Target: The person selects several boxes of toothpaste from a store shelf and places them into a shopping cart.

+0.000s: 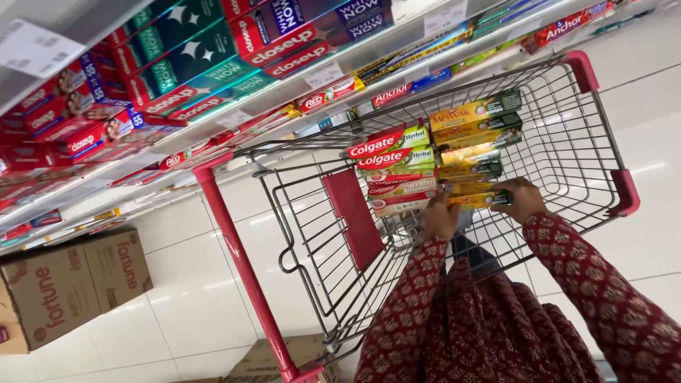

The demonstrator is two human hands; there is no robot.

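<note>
Both hands' grip closed on yellow toothpaste box (pixel 477 200), left hand (pixel 441 218), right hand (pixel 523 198), wire cart (pixel 567 152)

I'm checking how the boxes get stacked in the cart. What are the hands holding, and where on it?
Both hands grip one yellow toothpaste box: the left hand at its left end, the right hand at its right end, atop the stack in the cart.

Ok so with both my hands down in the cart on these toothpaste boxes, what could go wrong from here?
1. The toothpaste boxes lie stacked in two piles against the wire cart; nudging the yellow box between your left hand and right hand could topple them.
2. The basket's wire mesh is open, so a slim box might slip through.
3. You are leaning on a wheeled cart, which may roll on the glossy tile floor.
</note>
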